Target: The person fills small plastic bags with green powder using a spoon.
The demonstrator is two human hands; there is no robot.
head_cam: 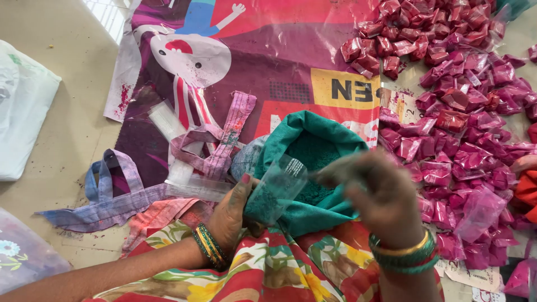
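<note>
Head camera looks down on a person sitting on the floor, with a teal cloth sack (313, 168) of green powder open in the lap. Just left of the sack's mouth, the left hand (232, 215) grips a small clear plastic pouch (274, 190), part-filled with green powder and tilted against the sack. Right of the mouth, the right hand (380, 196) hovers blurred, fingers bunched; I cannot tell whether it pinches anything. Beyond the sack to the right lies a heap of filled pink and red packets (458, 112); behind it spreads a printed plastic sheet (268, 50), with cloth strips (212, 145) to its left. As I judge it, the tilted pouch could spill powder onto the floral dress (268, 268) if the grip slackens, and green dust might drift onto the packets.
</note>
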